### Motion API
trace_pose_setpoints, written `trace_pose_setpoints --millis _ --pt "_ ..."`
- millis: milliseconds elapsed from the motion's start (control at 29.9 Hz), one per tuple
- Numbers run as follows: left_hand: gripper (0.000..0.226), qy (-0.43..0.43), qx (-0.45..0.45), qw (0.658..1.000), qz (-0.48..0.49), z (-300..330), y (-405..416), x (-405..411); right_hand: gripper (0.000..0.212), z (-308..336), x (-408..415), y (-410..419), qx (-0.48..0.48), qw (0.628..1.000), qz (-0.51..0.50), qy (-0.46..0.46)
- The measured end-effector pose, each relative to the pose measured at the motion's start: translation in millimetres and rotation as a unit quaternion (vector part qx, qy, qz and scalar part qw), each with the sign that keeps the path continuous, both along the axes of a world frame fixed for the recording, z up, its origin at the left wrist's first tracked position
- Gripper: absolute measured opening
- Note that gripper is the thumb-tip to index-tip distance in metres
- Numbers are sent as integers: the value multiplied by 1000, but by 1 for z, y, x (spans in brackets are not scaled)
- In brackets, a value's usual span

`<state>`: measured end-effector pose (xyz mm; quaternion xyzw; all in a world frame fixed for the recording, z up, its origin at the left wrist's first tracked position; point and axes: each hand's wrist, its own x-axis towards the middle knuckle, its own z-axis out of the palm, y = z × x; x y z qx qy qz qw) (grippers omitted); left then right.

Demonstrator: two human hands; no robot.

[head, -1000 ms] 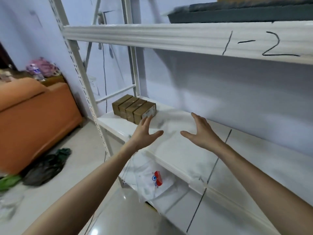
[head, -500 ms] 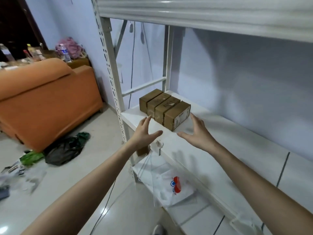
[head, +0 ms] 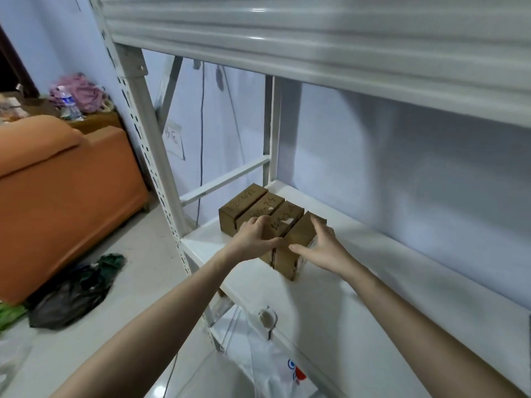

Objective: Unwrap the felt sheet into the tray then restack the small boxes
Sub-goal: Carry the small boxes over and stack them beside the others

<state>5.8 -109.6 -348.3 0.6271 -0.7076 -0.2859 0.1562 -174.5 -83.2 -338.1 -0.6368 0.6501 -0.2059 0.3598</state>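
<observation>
Several small brown cardboard boxes stand side by side in a row at the left end of the white shelf. My left hand lies over the tops of the middle boxes, thumb at the gap beside the rightmost box. My right hand clasps that rightmost box, fingers on its right side and thumb on its front face. No felt sheet or tray is in view.
The upper shelf beam hangs low over the boxes. A perforated steel post stands left of them. An orange sofa and a dark bag are on the floor to the left. A white plastic bag lies below the shelf.
The view has shifted left and closer to the boxes. Both hands moved forward from hovering apart in front of the row to touching the boxes.
</observation>
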Motion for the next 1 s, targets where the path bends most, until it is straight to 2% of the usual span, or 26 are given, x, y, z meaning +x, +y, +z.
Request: trace_pose_setpoints --millis 67,200,301,367,501,601,768,1002 --pt "70 -33 0 999 -8 -4 -8 -1 93 -6 2 -7 15 1000 -4 7" --pt "63 -45 -9 999 -9 -5 -18 -3 93 -10 5 -11 38 999 -15 12" --pt "54 17 29 999 -19 -4 -25 -2 97 -14 10 -13 55 997 -45 -5" --pt "49 27 60 997 -36 -5 -27 -2 96 -17 11 -9 61 996 -67 -10" --pt "60 -16 96 992 -81 -13 -24 -3 88 -18 10 1 59 993 -99 -23" --pt "62 44 112 987 -103 -15 -10 -6 86 -20 8 16 59 990 -125 -38" --pt "78 114 98 980 -127 -16 14 -11 82 -17 4 50 25 983 -174 -43" --pt "81 206 95 960 -163 -6 55 -46 82 4 -20 110 -39 968 -245 -34"
